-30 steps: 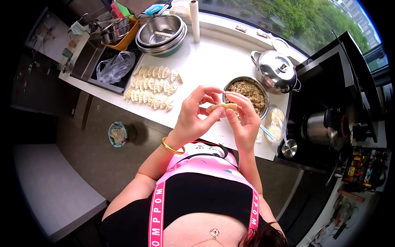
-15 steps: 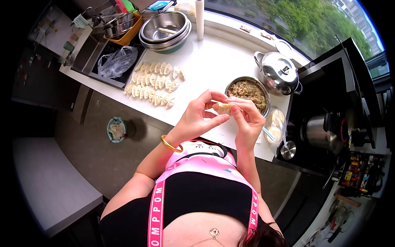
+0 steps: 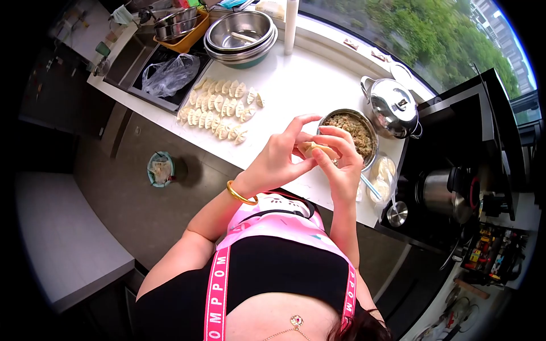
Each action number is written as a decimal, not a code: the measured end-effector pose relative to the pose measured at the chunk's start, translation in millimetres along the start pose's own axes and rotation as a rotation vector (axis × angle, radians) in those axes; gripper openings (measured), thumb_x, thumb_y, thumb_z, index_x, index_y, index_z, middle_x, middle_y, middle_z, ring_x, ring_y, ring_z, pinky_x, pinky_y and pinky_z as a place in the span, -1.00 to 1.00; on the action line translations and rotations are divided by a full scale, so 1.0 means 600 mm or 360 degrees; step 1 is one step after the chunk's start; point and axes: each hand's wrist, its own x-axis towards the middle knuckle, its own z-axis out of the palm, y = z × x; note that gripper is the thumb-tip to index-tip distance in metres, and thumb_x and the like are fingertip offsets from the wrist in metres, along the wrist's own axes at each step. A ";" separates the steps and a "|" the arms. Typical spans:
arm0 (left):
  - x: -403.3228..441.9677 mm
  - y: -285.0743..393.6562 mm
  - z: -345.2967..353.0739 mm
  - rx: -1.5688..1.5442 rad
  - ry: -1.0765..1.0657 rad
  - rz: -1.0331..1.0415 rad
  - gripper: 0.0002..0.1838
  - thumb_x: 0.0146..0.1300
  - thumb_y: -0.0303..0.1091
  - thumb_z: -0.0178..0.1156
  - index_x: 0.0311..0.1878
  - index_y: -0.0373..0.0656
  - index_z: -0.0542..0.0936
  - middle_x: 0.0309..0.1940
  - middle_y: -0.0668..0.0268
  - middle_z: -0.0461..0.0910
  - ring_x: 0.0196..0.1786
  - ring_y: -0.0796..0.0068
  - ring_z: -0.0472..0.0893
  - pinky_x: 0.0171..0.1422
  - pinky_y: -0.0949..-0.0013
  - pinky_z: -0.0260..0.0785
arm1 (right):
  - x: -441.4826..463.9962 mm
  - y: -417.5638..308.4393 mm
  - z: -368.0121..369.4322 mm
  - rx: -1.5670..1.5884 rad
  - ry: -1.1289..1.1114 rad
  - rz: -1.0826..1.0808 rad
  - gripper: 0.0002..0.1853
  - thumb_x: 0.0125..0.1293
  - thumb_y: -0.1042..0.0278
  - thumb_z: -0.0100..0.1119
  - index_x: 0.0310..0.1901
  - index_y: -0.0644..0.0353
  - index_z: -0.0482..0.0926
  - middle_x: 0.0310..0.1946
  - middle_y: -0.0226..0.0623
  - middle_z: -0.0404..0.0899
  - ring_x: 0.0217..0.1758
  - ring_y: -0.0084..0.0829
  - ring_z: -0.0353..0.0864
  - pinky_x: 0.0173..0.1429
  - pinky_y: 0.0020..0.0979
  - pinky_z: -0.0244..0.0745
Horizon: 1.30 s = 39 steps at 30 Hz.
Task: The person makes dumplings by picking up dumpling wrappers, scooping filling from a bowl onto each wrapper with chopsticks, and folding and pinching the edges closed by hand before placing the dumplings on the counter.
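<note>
The left hand and right hand both grasp one dumpling with their fingers, seen above the white surface between its front edge and the steel filling bowl, whose rim the right fingers overlap in view. A broad stretch of surface separates the bowl from the rows of pleated dumplings, which reach close to the front edge at left. Room is tighter at right: a lidded steel pot stands just beside the bowl, near the black cooktop.
</note>
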 end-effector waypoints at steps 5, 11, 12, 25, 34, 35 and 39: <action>-0.006 -0.001 -0.002 0.0041 -0.0049 0.0012 -0.25 0.13 -0.61 0.26 0.39 -0.23 0.16 -0.21 0.09 0.68 -0.20 0.36 0.70 -0.07 0.37 0.57 | 0.005 0.004 0.004 -0.0269 -0.0114 -0.0156 -0.82 0.09 0.50 0.38 -0.22 0.19 0.72 0.00 -0.19 0.58 0.15 -0.31 0.52 0.22 -0.30 0.38; -0.014 0.002 -0.002 0.0059 -0.0031 0.0036 -0.23 0.12 -0.64 0.27 0.40 -0.22 0.17 -0.28 0.15 0.66 -0.25 0.50 0.66 -0.08 0.42 0.55 | 0.006 0.004 0.014 -0.0500 -0.0100 -0.0376 -0.91 0.10 0.58 0.33 -0.33 0.24 0.68 -0.20 -0.25 0.66 0.11 -0.22 0.55 0.19 -0.24 0.39; -0.016 0.004 -0.002 0.0057 -0.0031 0.0030 -0.22 0.11 -0.64 0.27 0.40 -0.23 0.17 -0.31 0.17 0.66 -0.26 0.51 0.65 -0.08 0.42 0.55 | 0.006 0.003 0.016 -0.0500 -0.0103 -0.0377 -0.91 0.10 0.58 0.33 -0.33 0.24 0.68 -0.20 -0.25 0.66 0.11 -0.22 0.55 0.19 -0.24 0.39; -0.032 0.016 -0.015 0.0006 0.0053 -0.0078 -0.26 0.16 -0.60 0.29 0.39 -0.23 0.19 -0.17 0.19 0.68 -0.10 0.52 0.65 0.00 0.45 0.55 | -0.010 -0.016 0.014 -0.0477 0.0031 -0.0441 -0.73 0.09 0.46 0.40 -0.14 0.25 0.66 -0.02 -0.18 0.63 0.13 -0.20 0.57 0.24 -0.24 0.40; -0.042 0.017 -0.020 0.0078 0.0067 -0.0042 -0.28 0.15 -0.58 0.32 0.37 -0.25 0.23 -0.17 0.21 0.68 -0.09 0.52 0.65 0.00 0.45 0.56 | -0.014 0.001 0.028 -0.0299 0.0031 -0.0430 -0.93 0.16 0.53 0.34 -0.30 0.27 0.69 -0.27 -0.24 0.68 0.00 -0.32 0.60 0.13 -0.31 0.43; -0.042 0.016 -0.021 0.0079 0.0072 -0.0040 -0.28 0.15 -0.58 0.32 0.37 -0.25 0.23 -0.17 0.21 0.68 -0.09 0.52 0.65 0.00 0.45 0.56 | -0.014 0.001 0.030 -0.0308 0.0063 -0.0421 -0.94 0.16 0.54 0.33 -0.31 0.28 0.69 -0.30 -0.25 0.67 -0.01 -0.32 0.61 0.12 -0.31 0.44; -0.049 0.012 -0.026 0.0066 0.0067 -0.0047 -0.31 0.15 -0.58 0.32 0.34 -0.24 0.28 -0.18 0.19 0.68 -0.10 0.50 0.66 0.00 0.44 0.56 | -0.019 0.005 0.045 -0.0288 0.0125 -0.0387 -0.96 0.15 0.55 0.33 -0.35 0.29 0.69 -0.35 -0.27 0.67 -0.04 -0.29 0.62 0.10 -0.29 0.45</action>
